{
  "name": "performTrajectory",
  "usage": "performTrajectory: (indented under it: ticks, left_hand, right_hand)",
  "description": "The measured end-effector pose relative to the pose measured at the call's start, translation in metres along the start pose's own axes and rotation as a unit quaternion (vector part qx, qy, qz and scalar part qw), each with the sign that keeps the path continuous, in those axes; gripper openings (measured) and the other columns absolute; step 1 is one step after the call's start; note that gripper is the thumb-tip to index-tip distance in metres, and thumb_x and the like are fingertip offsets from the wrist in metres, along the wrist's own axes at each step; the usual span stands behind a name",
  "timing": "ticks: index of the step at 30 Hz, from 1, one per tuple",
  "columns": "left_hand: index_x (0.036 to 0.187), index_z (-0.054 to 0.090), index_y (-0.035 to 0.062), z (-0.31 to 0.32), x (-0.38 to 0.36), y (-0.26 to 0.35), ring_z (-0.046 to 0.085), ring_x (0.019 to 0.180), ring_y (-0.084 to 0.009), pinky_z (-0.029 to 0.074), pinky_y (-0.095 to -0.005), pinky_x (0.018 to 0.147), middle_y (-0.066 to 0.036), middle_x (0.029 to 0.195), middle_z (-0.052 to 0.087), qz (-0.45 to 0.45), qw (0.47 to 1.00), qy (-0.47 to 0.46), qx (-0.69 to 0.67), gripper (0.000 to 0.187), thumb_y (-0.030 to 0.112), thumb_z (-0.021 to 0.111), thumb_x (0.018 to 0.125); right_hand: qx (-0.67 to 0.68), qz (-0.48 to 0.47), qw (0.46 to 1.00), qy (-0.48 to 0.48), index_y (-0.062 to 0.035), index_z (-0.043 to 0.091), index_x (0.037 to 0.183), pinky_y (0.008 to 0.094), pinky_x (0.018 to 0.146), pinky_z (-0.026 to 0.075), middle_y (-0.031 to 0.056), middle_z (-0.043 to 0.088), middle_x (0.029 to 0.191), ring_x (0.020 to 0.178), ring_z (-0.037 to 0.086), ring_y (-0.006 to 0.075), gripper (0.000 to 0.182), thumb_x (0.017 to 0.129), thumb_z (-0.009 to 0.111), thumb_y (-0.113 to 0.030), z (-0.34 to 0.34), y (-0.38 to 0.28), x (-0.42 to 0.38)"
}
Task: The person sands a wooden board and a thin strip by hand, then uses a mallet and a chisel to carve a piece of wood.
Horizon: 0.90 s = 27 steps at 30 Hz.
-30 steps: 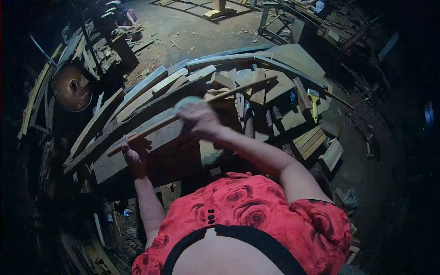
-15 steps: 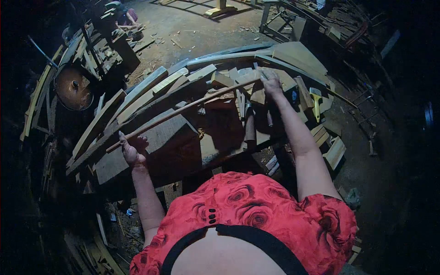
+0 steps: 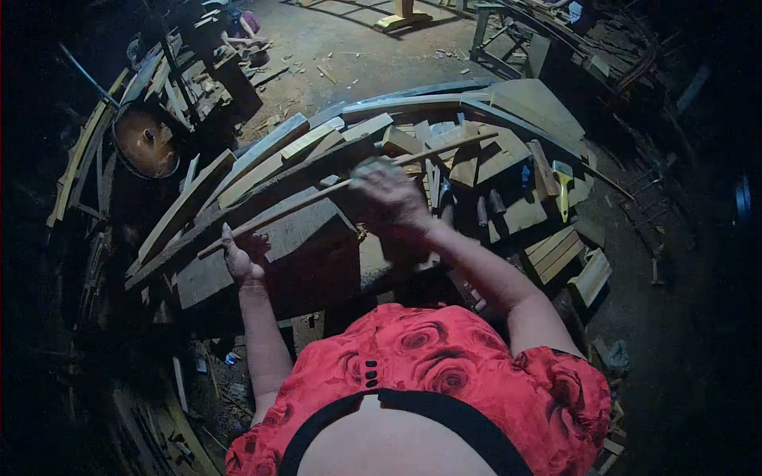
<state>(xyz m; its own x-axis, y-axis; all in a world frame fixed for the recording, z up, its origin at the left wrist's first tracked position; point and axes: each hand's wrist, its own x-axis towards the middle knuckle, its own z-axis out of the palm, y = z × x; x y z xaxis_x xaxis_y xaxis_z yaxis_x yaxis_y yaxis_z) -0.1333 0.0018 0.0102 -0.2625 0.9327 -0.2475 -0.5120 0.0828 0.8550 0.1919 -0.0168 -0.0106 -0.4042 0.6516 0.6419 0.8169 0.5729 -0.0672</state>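
A long thin wooden stick [image 3: 298,209] lies slantwise over the workbench, its near end at the lower left and its far end up to the right. My left hand [image 3: 244,260] holds it close to the near end, thumb on top and fingers curled beneath. Around the middle of the stick is my right hand [image 3: 393,198], closed and smeared by motion. A pale patch shows at its fingers, too blurred to name. Below the stick sits a thick wooden block [image 3: 270,246] with a dark shaded side.
Several wood strips [image 3: 262,151] line the bench's far side. To the right lie a yellow-handled brush [image 3: 563,190], a dark tool handle [image 3: 497,202] and stacked wood pieces [image 3: 553,255]. A round rusty pan [image 3: 147,139] stands at left. Another person [image 3: 240,28] crouches at the back.
My right hand has slid along the stick from its far end to about the middle. My left hand keeps its hold near the other end. The view has shifted slightly.
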Motion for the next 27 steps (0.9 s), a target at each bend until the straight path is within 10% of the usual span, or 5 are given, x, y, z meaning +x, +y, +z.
performTrajectory:
  ticks: [9,12,15,20,27]
  left_hand:
    - [0.085,0.056,0.0076,-0.005,-0.015,0.002,0.053,0.057,-0.0201,0.044,-0.0321,0.051,-0.005,0.070,0.057,0.034,0.983,-0.178,-0.027,0.028,0.033,0.043,0.088]
    - [0.085,0.054,0.0038,0.001,-0.025,0.007,0.052,0.057,-0.0169,0.042,-0.0274,0.051,-0.005,0.069,0.055,0.021,0.984,-0.167,-0.057,0.029,0.030,0.042,0.089]
    - [0.085,0.054,0.0027,0.010,-0.031,0.009,0.052,0.058,-0.0155,0.042,-0.0267,0.052,-0.005,0.068,0.055,0.082,0.976,-0.197,0.033,0.032,0.032,0.042,0.089]
    - [0.091,0.053,0.0026,0.050,-0.045,0.011,0.058,0.060,-0.0220,0.046,-0.0309,0.054,-0.010,0.071,0.059,0.224,0.930,-0.231,0.177,0.037,0.037,0.042,0.087]
    - [0.095,0.053,0.0001,0.088,-0.037,0.006,0.059,0.057,-0.0218,0.047,-0.0317,0.054,-0.011,0.070,0.059,0.319,0.836,-0.280,0.349,0.041,0.040,0.046,0.086]
  right_hand:
    - [0.090,0.213,0.973,-0.001,-0.0057,0.060,0.101,0.0329,0.068,0.047,0.0128,0.063,0.096,0.084,0.061,0.0254,0.027,0.086,0.049,-0.025,-0.080,0.103,-0.041]
    - [0.348,0.385,0.849,0.097,-0.0023,0.061,0.091,0.0300,0.065,0.047,0.0123,0.063,0.080,0.074,0.061,0.0212,0.019,0.086,0.050,-0.018,-0.091,0.094,-0.021]
    - [0.558,0.320,0.765,-0.015,-0.0053,0.062,0.090,0.0317,0.071,0.046,0.0134,0.061,0.089,0.081,0.059,0.0214,0.017,0.083,0.054,-0.018,-0.118,0.048,0.010]
    - [0.147,-0.005,0.989,-0.032,-0.0124,0.064,0.085,0.0373,0.084,0.041,0.0139,0.050,0.116,0.101,0.052,0.0281,0.019,0.075,0.060,-0.028,-0.098,0.023,0.029]
    - [0.311,0.100,0.923,-0.204,-0.0080,0.059,0.078,0.0396,0.065,0.042,0.0131,0.054,0.074,0.075,0.056,0.0309,0.019,0.078,0.058,-0.027,-0.114,0.047,0.022]
